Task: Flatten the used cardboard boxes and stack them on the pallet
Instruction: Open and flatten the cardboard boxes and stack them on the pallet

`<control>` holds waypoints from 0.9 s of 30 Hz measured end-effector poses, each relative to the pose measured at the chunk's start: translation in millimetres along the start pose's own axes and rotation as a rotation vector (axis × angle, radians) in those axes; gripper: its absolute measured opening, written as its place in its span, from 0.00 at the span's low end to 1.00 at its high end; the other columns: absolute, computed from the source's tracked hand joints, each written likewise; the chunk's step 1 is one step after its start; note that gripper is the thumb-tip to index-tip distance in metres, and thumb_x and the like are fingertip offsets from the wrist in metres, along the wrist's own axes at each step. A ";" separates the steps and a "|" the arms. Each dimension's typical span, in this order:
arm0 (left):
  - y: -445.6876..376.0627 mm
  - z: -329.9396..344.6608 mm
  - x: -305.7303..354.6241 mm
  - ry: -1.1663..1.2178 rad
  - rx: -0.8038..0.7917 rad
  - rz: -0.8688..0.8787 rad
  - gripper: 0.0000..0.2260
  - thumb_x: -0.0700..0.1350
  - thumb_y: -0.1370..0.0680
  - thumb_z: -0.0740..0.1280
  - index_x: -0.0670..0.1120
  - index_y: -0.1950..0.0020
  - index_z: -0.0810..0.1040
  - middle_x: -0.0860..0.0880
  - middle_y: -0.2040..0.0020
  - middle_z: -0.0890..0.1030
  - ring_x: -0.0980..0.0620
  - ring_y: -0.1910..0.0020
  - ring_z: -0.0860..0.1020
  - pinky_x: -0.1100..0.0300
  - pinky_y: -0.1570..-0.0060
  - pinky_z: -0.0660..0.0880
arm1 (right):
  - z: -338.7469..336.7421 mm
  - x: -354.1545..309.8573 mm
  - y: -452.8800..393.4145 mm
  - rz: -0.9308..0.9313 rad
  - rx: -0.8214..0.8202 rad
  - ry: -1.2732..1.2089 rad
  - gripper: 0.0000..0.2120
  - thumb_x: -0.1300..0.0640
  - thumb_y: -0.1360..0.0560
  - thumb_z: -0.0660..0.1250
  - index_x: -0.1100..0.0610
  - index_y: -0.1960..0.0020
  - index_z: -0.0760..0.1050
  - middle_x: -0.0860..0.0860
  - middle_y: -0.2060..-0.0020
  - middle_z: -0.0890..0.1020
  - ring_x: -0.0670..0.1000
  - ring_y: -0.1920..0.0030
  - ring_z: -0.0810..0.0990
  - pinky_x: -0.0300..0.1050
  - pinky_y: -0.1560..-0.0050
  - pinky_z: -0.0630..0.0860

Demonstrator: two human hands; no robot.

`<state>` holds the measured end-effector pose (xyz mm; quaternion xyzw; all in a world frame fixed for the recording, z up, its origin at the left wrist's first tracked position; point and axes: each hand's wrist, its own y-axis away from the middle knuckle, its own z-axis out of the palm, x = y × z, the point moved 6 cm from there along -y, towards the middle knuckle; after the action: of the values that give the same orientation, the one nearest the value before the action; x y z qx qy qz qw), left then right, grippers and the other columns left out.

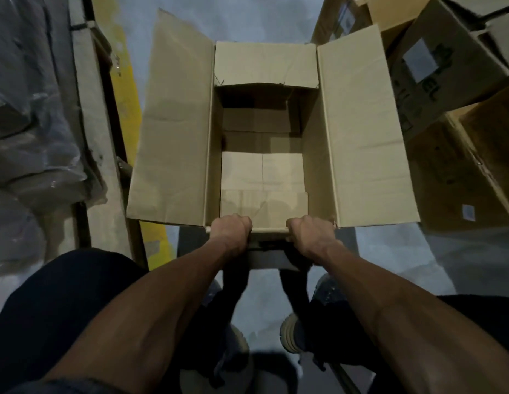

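nearest the camera, two bare forearms reach forward over dark trousers and shoes (293, 334) on the grey floor (389, 251). the left hand (231, 230) and right hand (309, 233) sit side by side, a gap between them, each with fingers curled over the near rim of the box (263, 172), gripping that edge. the box lies straight ahead of the hands, open side toward the camera, its inside bare. its left flap (173, 132) and right flap (367, 132) are spread wide to either side, and the far flap (266, 65) stands up beyond the opening. further right, other boxes (452, 89) are piled, one with dark print. to the left, plastic wrap (31, 115) covers a load beside a yellow stripe (128, 89).
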<state>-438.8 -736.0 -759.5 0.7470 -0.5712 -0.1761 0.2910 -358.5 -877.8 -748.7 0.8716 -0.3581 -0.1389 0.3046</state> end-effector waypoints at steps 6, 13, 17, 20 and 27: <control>4.2 5.4 0.5 -0.026 -0.008 -0.020 0.10 0.40 0.17 0.60 0.46 0.37 0.73 0.43 0.41 0.78 0.44 0.43 0.78 0.54 0.53 0.69 | 3.7 -4.0 3.7 -0.004 0.003 0.006 0.10 0.53 0.17 0.59 0.55 0.39 0.72 0.57 0.43 0.80 0.60 0.44 0.80 0.48 0.56 0.69; 46.7 34.7 2.3 0.013 -0.113 0.016 0.13 0.50 0.20 0.66 0.47 0.38 0.74 0.44 0.40 0.78 0.43 0.41 0.78 0.55 0.52 0.71 | 31.4 -24.2 44.4 -0.039 -0.103 -0.084 0.13 0.48 0.18 0.63 0.55 0.38 0.73 0.58 0.41 0.79 0.60 0.41 0.79 0.49 0.52 0.69; 59.7 43.2 3.6 0.047 -0.161 0.039 0.19 0.56 0.24 0.71 0.47 0.39 0.74 0.44 0.41 0.79 0.43 0.42 0.78 0.54 0.52 0.72 | 36.6 -28.9 60.0 -0.030 -0.145 -0.114 0.16 0.47 0.21 0.65 0.54 0.37 0.73 0.57 0.41 0.79 0.60 0.42 0.78 0.48 0.52 0.71; 60.2 43.4 2.2 0.072 -0.229 0.046 0.24 0.58 0.28 0.74 0.48 0.39 0.74 0.45 0.40 0.79 0.43 0.42 0.78 0.54 0.50 0.74 | 29.8 -24.8 61.1 -0.017 -0.238 -0.239 0.21 0.52 0.26 0.69 0.54 0.34 0.75 0.56 0.39 0.80 0.59 0.41 0.78 0.50 0.46 0.77; 33.4 13.5 -8.8 0.459 -0.258 0.010 0.32 0.62 0.23 0.69 0.42 0.27 0.70 0.44 0.30 0.76 0.45 0.34 0.75 0.54 0.35 0.72 | -42.4 36.2 42.5 0.330 0.351 -0.547 0.22 0.55 0.23 0.66 0.57 0.30 0.73 0.57 0.35 0.77 0.60 0.35 0.74 0.51 0.37 0.73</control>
<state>-474.4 -736.7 -749.2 0.7213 -0.4669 -0.0717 0.5066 -336.4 -908.9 -689.9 0.7717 -0.5806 -0.2522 0.0615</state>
